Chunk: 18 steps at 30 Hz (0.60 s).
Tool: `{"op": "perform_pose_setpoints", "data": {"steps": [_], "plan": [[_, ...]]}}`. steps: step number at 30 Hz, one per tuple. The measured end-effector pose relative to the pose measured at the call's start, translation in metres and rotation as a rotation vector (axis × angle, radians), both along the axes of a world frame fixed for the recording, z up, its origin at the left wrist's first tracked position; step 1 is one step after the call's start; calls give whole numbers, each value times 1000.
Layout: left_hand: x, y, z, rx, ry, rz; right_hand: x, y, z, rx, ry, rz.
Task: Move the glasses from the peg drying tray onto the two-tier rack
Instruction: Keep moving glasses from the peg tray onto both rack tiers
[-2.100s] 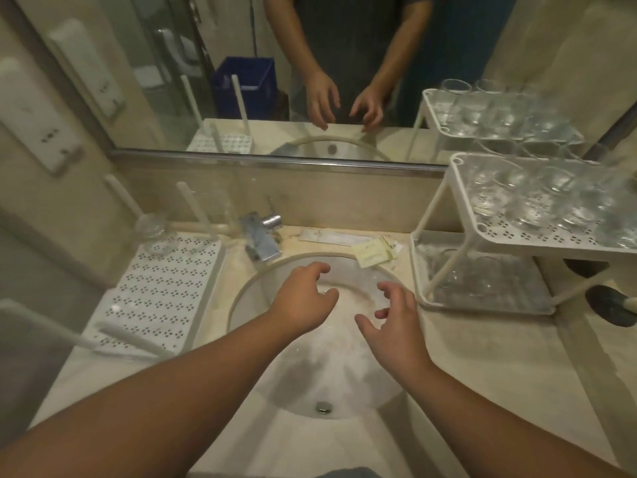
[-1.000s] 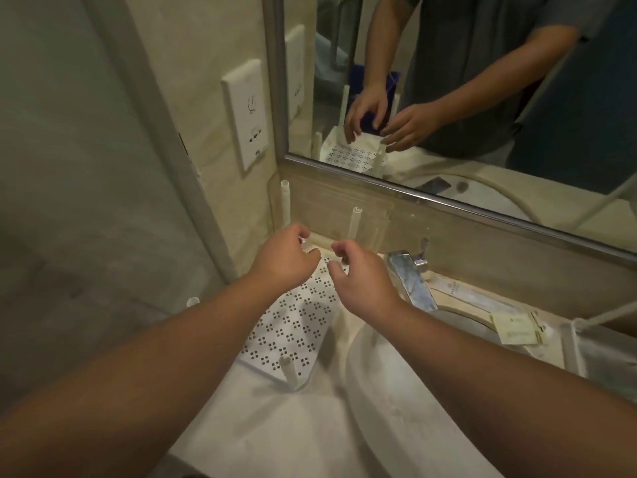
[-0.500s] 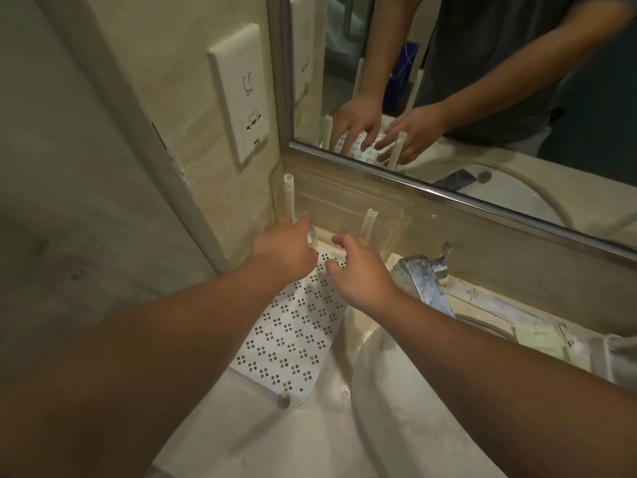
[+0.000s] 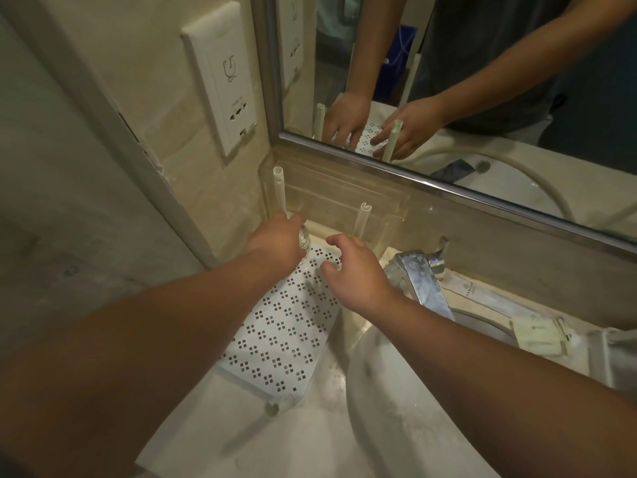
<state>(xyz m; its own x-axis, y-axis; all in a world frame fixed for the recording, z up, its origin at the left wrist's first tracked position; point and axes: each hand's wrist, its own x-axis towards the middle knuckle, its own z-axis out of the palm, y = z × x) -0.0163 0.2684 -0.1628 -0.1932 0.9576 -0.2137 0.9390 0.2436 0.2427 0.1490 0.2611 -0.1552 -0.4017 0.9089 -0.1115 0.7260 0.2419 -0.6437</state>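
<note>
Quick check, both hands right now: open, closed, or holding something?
Left hand: grips a clear glass at the peg drying tray.
Right hand: open, fingers loosely curled, holding nothing.

The drying tray (image 4: 282,326) is white, dotted with clusters of small dark holes; its pegs (image 4: 362,220) are pale cream. The tap (image 4: 422,281) is silver. The surface (image 4: 241,439) is beige.

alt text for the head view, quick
A person's left hand grips a clear glass at the back of a white peg drying tray beside a sink; the right hand hovers next to it, holding nothing.
</note>
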Motion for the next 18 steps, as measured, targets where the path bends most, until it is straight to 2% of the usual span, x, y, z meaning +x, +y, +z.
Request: {"op": "perform_pose_setpoints", "data": {"steps": [10, 18], "plan": [[2, -21, 25, 113, 28, -80, 5, -13, 9, -75, 52, -79], [10, -53, 71, 201, 132, -94, 13, -36, 30, -208, 247, -225]]}}
